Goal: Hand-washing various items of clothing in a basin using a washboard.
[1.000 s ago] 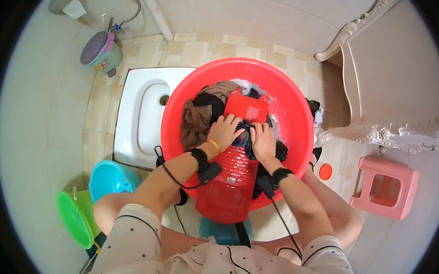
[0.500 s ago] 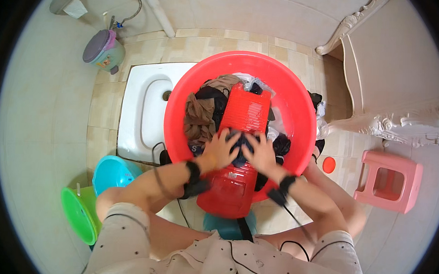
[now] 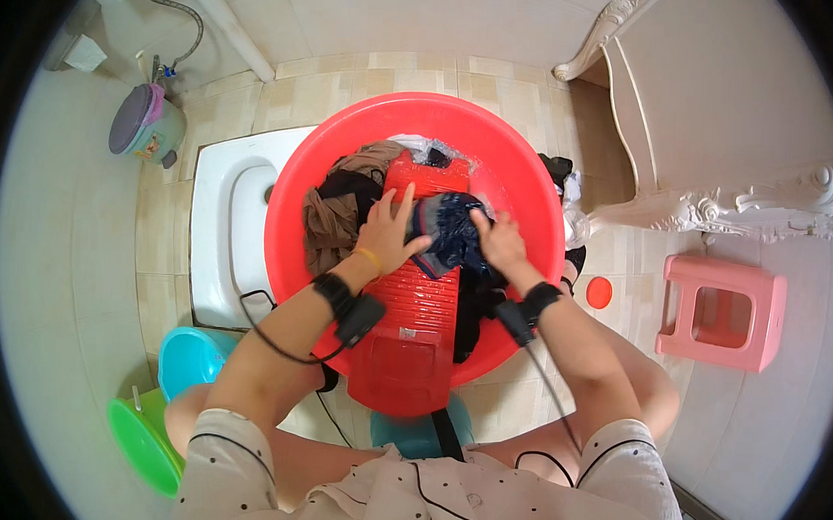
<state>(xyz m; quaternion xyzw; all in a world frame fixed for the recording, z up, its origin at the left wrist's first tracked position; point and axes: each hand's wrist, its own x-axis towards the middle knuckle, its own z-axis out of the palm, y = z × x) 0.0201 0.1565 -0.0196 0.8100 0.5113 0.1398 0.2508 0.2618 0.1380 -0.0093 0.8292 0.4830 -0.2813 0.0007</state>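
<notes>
A red washboard (image 3: 401,366) leans in a big red tub (image 3: 295,171), its near end over the rim. Across the washboard's upper half lies a wet navy patterned garment (image 3: 450,229) with a grey and red stripe. My left hand (image 3: 385,235) is spread beside the garment's left edge, thumb touching it, fingers apart. On the other side my right hand (image 3: 504,245) grips the garment's right edge with bent fingers. Brown and black clothes (image 3: 332,221) lie in the tub left of the washboard, and a black cloth (image 3: 473,314) lies to its right.
A white squat toilet (image 3: 220,237) is left of the tub, with a small lidded bin (image 3: 148,127) behind it. Blue (image 3: 189,362) and green (image 3: 144,443) basins are at near left. A pink stool (image 3: 723,315) and carved white furniture (image 3: 706,217) stand right. Cables hang from both wristbands.
The navy garment has moved up the washboard and spread out. My left hand has opened and shifted off it; my right hand is now at its right edge. The whole view has shifted.
</notes>
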